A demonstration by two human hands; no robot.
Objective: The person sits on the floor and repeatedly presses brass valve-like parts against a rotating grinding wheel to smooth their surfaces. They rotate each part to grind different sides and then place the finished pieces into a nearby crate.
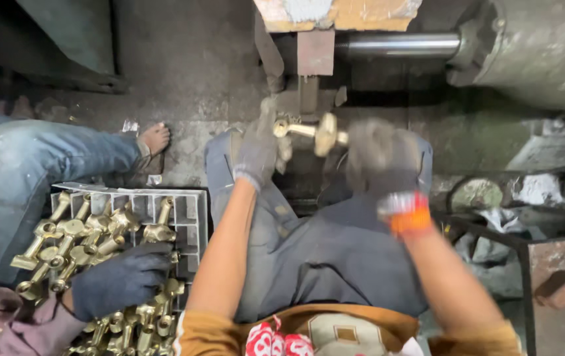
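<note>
Between the knees, above the lap, both gloved hands meet on a brass fitting (315,132). The left hand (256,151), in a grey glove, closes its fingers around the fitting's ringed left end. The right hand (378,155), in a grey glove with a red and orange cuff, is blurred; it covers the right end, but how tightly it closes I cannot tell. The fitting lies level, its long axis running left to right, with a wider knob near the right hand.

Just beyond it stand a rusty steel block (315,53) and a shiny shaft (401,45) that runs into a grey machine housing (546,53), close behind the fitting.

At the left a plastic crate (187,211) holds many brass fittings (71,244). Another person's dark-gloved hand (121,280) rests on them, beside that person's jeans leg (25,171) and bare foot (154,138).
</note>
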